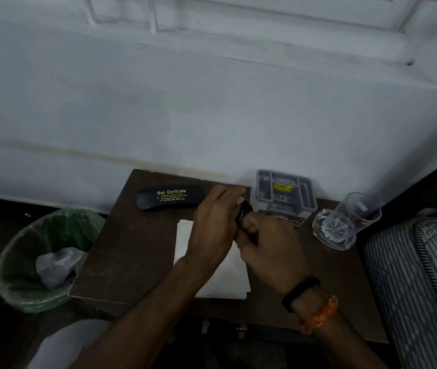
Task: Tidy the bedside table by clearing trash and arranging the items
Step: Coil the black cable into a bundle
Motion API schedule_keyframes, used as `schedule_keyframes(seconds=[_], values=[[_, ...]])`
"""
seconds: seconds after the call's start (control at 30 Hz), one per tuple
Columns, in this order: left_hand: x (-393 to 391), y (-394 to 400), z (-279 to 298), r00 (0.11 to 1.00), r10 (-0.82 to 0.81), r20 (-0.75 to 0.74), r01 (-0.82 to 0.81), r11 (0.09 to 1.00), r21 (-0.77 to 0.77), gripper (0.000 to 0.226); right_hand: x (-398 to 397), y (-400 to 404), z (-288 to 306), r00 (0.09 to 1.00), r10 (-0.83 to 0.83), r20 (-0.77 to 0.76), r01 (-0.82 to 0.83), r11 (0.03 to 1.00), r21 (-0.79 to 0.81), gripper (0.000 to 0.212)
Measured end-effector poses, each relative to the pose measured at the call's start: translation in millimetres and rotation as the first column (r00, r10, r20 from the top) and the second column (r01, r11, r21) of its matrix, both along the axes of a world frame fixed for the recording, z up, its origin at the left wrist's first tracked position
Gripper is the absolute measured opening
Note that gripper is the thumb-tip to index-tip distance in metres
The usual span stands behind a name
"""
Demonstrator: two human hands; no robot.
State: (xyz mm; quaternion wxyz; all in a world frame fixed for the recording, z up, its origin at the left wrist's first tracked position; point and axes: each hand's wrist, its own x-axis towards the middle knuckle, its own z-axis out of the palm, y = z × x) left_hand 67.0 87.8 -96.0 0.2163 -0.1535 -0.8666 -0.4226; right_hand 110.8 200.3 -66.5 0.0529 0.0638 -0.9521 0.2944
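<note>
Both hands meet over the middle of the dark brown bedside table (pixel 132 251). My left hand (pixel 213 225) and my right hand (pixel 268 243) together hold a small coiled black object (pixel 243 213), maybe a cord or band; what it is stays unclear. Beneath them lies a folded white cloth or paper (pixel 228 278), partly hidden by my arms. A black spectacle case (pixel 169 197) with yellow lettering lies at the back of the table. At the back right stands a grey organiser tray (pixel 284 193) with a yellow label.
A clear glass (pixel 345 222) lies tipped over at the table's right edge. A green-lined waste bin (pixel 47 257) with crumpled trash stands on the floor to the left. A striped mattress (pixel 422 275) borders the right. A white wall rises behind.
</note>
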Motion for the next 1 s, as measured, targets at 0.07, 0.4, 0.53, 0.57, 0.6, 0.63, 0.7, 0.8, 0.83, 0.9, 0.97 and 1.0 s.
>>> schedule_keyframes(seconds=[0.07, 0.4, 0.53, 0.57, 0.6, 0.63, 0.7, 0.8, 0.83, 0.9, 0.97, 1.0], values=[[0.3, -1.2, 3.8, 1.0, -0.005, -0.016, 0.005, 1.0, 0.021, 0.026, -0.9, 2.0, 1.2, 0.999, 0.043, 0.03, -0.041, 0.997, -0.065, 0.022], [-7.2, -21.6, 6.5, 0.997, -0.04, -0.069, 0.029, 0.988, -0.154, 0.028, 0.5, 31.9, 22.1, 0.979, 0.189, -0.074, -0.191, 0.981, -0.022, 0.026], [-11.0, -22.6, 5.6, 0.998, -0.044, -0.041, 0.041, 0.996, -0.077, 0.022, -6.1, 46.7, 12.2, 0.969, 0.129, -0.211, -0.106, 0.988, 0.117, 0.012], [-11.8, -22.2, 5.2, 0.999, -0.035, 0.001, 0.035, 0.999, -0.012, 0.017, -9.2, 49.6, 8.2, 0.964, 0.085, -0.25, -0.046, 0.987, 0.156, 0.009], [-11.9, -21.2, 5.3, 0.997, -0.025, 0.067, 0.021, 0.998, 0.059, 0.014, -12.8, 52.3, 3.7, 0.959, 0.041, -0.279, 0.012, 0.983, 0.184, 0.008], [-11.5, -19.8, 5.4, 0.99, -0.023, 0.142, 0.004, 0.991, 0.132, 0.013, -16.2, 54.1, -0.7, 0.954, 0.008, -0.299, 0.054, 0.979, 0.196, 0.009], [-10.4, -16.7, 4.3, 0.954, -0.047, 0.296, -0.044, 0.955, 0.293, 0.013, -21.6, 54.4, -9.4, 0.942, -0.008, -0.335, 0.08, 0.976, 0.203, 0.013], [-8.6, -14.8, 4.6, 0.862, -0.137, 0.488, -0.156, 0.844, 0.512, 0.014, -24.6, 49.2, -18.6, 0.925, -0.034, -0.379, 0.088, 0.988, 0.126, 0.017], [-8.2, -14.3, 4.6, 0.832, -0.18, 0.524, -0.179, 0.808, 0.562, 0.015, -25.3, 47.5, -21.4, 0.919, -0.045, -0.391, 0.091, 0.991, 0.101, 0.019], [-6.6, -12.6, 6.2, 0.788, -0.263, 0.556, -0.209, 0.736, 0.644, 0.016, -27.3, 42.1, -24.9, 0.92, -0.049, -0.39, 0.087, 0.993, 0.079, 0.023], [-5.2, -11.7, 9.1, 0.759, -0.327, 0.562, -0.232, 0.671, 0.704, 0.019, -29.7, 37.8, -26.7, 0.925, -0.05, -0.378, 0.077, 0.995, 0.057, 0.023], [-5.0, -12.1, 10.0, 0.747, -0.354, 0.563, -0.244, 0.642, 0.727, 0.02, -30.4, 36.4, -27.6, 0.928, -0.055, -0.37, 0.073, 0.997, 0.035, 0.022]])
